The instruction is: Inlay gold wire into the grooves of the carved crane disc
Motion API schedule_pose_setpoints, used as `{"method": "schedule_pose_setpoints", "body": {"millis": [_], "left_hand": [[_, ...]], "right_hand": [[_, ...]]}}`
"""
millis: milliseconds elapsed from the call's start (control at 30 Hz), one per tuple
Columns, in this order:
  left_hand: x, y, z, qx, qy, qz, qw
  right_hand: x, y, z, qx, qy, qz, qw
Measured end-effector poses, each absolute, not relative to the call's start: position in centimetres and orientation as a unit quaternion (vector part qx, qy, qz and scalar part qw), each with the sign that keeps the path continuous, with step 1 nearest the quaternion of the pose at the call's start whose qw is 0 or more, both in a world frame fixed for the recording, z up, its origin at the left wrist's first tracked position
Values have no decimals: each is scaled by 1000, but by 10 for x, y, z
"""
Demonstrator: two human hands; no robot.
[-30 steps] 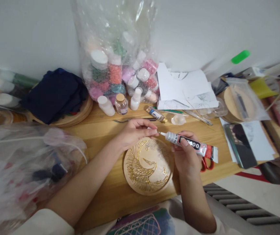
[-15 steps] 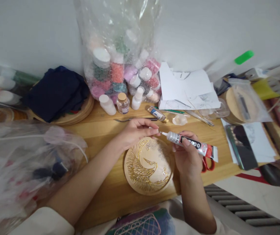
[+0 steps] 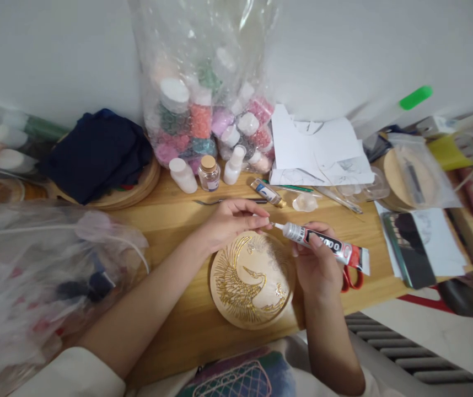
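Note:
My right hand [image 3: 319, 256] is wrapped round a glue tube [image 3: 323, 242] with a black and red label, its white nozzle pointing left. The nozzle tip meets the fingertips of my left hand [image 3: 238, 220], which are pinched together. Something tiny shows at those fingertips, too small to name. Below both hands lies a round wooden board [image 3: 275, 270] with a crane outlined in raised gold lines; fainter dark line drawing covers its upper right. Red scissor handles [image 3: 354, 278] stick out beside my right wrist.
Behind my hands stand small bottles [image 3: 209, 173], a small paint tube [image 3: 267, 192] and a big clear bag of coloured jars [image 3: 203, 121]. Dark blue cloth [image 3: 98, 154] and a crinkled plastic bag [image 3: 46, 275] occupy the left. Papers [image 3: 315, 146] and a phone [image 3: 409, 251] lie to the right.
Both hands hold almost the same pose, with the nozzle still at the left fingertips. The whole view has shifted very slightly.

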State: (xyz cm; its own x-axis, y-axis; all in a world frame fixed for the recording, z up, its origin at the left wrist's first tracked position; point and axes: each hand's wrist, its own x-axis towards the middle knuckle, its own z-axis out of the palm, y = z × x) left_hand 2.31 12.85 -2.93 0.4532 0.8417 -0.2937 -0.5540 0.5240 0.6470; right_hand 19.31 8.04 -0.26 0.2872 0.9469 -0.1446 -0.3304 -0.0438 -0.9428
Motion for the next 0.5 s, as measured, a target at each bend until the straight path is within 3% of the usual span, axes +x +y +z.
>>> {"method": "schedule_pose_setpoints", "body": {"millis": [500], "left_hand": [[24,128,-30,246,308,427,814]], "right_hand": [[195,79,-8,-510,-336,495,617]]}}
